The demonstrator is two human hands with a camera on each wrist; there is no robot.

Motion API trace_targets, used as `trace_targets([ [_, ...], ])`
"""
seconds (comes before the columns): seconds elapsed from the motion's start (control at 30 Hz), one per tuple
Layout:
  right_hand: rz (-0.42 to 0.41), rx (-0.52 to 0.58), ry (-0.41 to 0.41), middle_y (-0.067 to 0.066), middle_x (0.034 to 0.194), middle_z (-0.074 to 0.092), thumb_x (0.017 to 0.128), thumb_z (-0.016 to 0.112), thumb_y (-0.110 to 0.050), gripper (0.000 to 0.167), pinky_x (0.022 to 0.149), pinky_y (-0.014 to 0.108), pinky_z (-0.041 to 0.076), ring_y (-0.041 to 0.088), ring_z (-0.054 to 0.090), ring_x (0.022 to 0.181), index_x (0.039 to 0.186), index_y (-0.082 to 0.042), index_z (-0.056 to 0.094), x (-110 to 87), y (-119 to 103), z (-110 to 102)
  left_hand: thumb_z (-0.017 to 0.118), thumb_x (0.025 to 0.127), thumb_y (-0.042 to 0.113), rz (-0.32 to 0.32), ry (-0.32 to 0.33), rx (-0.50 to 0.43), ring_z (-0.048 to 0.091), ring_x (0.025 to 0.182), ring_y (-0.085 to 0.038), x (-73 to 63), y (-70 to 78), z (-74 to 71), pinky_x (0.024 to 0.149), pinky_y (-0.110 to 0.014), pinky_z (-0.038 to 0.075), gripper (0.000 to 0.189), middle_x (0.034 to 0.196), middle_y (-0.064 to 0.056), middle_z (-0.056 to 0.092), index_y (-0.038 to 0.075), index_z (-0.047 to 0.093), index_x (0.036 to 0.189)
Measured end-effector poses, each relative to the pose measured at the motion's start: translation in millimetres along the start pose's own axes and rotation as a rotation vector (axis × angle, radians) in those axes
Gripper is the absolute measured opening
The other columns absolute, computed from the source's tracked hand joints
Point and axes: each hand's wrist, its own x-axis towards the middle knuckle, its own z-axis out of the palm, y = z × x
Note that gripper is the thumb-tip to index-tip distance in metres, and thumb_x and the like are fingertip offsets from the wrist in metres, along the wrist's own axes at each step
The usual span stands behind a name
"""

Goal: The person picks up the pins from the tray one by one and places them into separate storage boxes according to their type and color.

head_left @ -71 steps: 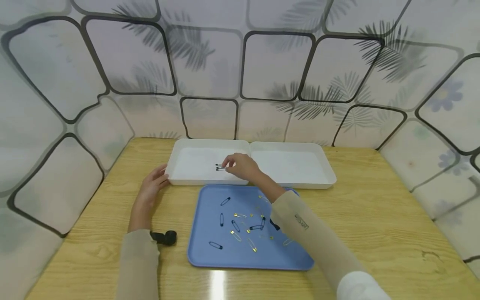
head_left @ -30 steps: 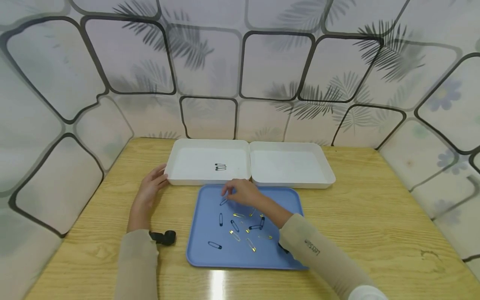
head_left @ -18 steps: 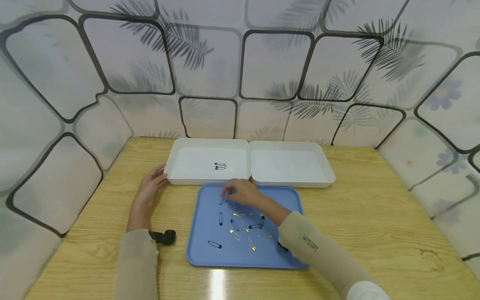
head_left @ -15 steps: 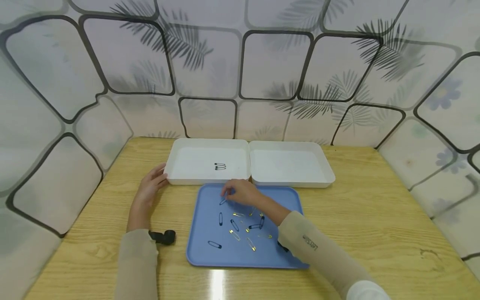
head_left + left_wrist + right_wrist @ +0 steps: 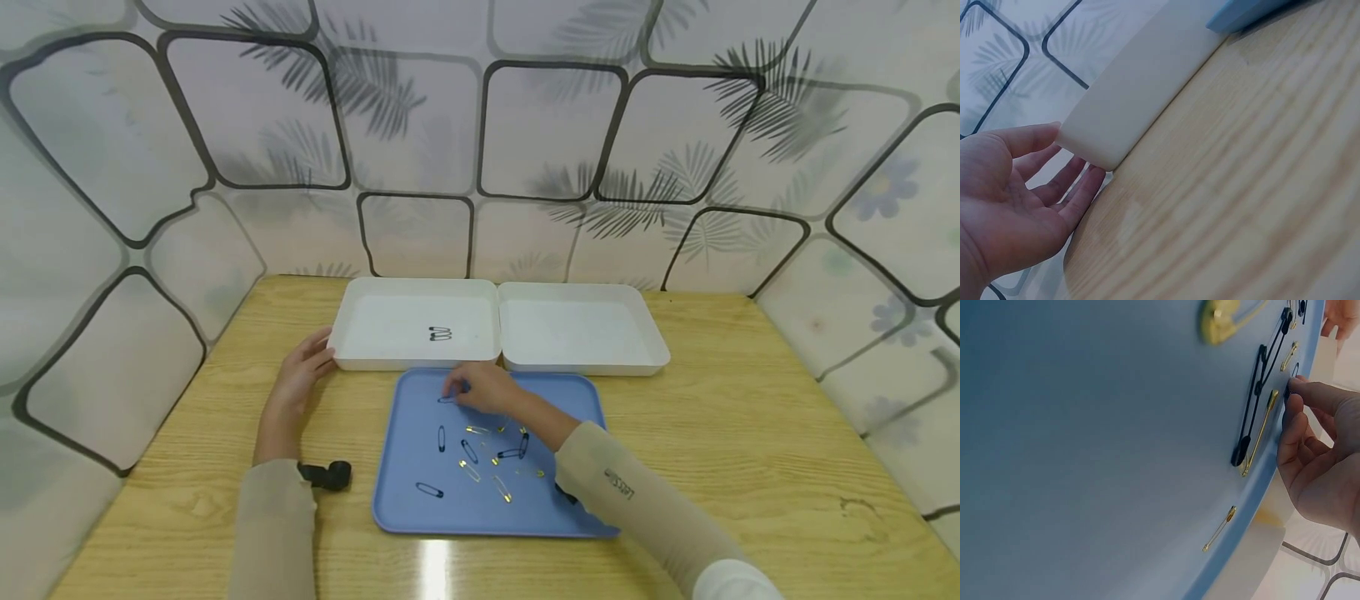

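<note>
My right hand (image 5: pixel 483 387) is over the far left part of the blue tray (image 5: pixel 386 500), pinching a black safety pin (image 5: pixel 446 400) between thumb and fingertips. Fingers partly hide that pin in the right wrist view. Black safety pins and gold safety pins (image 5: pixel 502 489) lie scattered on the blue tray; the right forearm covers some of it. My left hand (image 5: pixel 300 375) rests its fingertips against the left end of the left white tray (image 5: pixel 375 364), fingers fairly straight, as the left wrist view also shows. Three black safety pins (image 5: pixel 440 334) lie side by side in that tray.
A second white tray (image 5: pixel 585 369) adjoins the first on its right; no pins show in it. Both stand behind the blue tray on the wooden table (image 5: pixel 750 433). Patterned fabric walls (image 5: pixel 555 133) rise at the back and sides. Black wrist-camera mounts sit at both wrists.
My right hand has come from the left white tray, leaving a black safety pin there, down to the blue tray. Another black pin has just turned from slanted to nearly level. The left hand stays put.
</note>
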Motion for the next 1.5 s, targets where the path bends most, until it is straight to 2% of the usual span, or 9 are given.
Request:
trace_targets([
  [0.37, 0.029, 0.015, 0.001, -0.009, 0.075, 0.055, 0.079, 0.070, -0.007, 0.014, 0.059, 0.021, 0.042, 0.008, 0.049, 0.069, 0.088, -0.018, 0.069, -0.2, 0.8, 1.1, 0.041, 0.099, 0.009, -0.019, 0.019, 0.005, 0.032, 0.127, -0.031, -0.5, 1.4, 1.2, 0.101, -0.031, 0.034, 0.049, 0.145, -0.021, 0.023, 0.002, 0.024, 0.144],
  [0.57, 0.026, 0.023, -0.009, -0.009, 0.074, 0.055, 0.079, 0.069, -0.005, 0.015, 0.058, 0.021, 0.042, 0.008, 0.049, 0.067, 0.087, -0.018, 0.069, -0.1, 0.9, 0.2, 0.040, 0.099, 0.008, -0.016, 0.014, -0.002, 0.032, 0.127, -0.032, -1.6, 2.2, 2.3, 0.101, -0.032, 0.033, 0.049, 0.145, -0.022, 0.023, 0.001, 0.023, 0.144],
  [0.9, 0.069, 0.044, -0.024, -0.008, 0.070, 0.054, 0.079, 0.066, -0.003, 0.017, 0.053, 0.021, 0.040, 0.008, 0.049, 0.061, 0.087, -0.018, 0.069, -2.7, -3.4, -4.0, 0.039, 0.099, 0.005, -0.011, -0.002, -0.025, 0.030, 0.128, -0.032, -1.5, 1.2, 1.2, 0.102, -0.034, 0.031, 0.049, 0.145, -0.022, 0.022, 0.000, 0.022, 0.144],
  [1.17, 0.037, 0.057, 0.002, -0.009, 0.071, 0.056, 0.079, 0.065, -0.003, 0.017, 0.050, 0.020, 0.041, 0.008, 0.050, 0.060, 0.088, -0.018, 0.069, -2.6, -8.0, -15.6, 0.037, 0.099, 0.004, -0.020, 0.005, -0.031, 0.028, 0.129, -0.033, -0.5, 0.6, 0.4, 0.103, -0.037, 0.029, 0.049, 0.146, -0.022, 0.021, 0.001, 0.021, 0.145],
  [1.5, 0.077, 0.128, 0.038, -0.005, 0.076, 0.057, 0.081, 0.062, -0.004, 0.018, 0.057, 0.024, 0.042, 0.013, 0.051, 0.068, 0.092, -0.015, 0.070, 4.4, -9.9, -37.8, 0.039, 0.099, 0.006, -0.011, 0.003, -0.011, 0.029, 0.128, -0.032, -0.3, 1.9, 0.9, 0.102, -0.033, 0.032, 0.049, 0.145, -0.022, 0.022, 0.000, 0.022, 0.144],
])
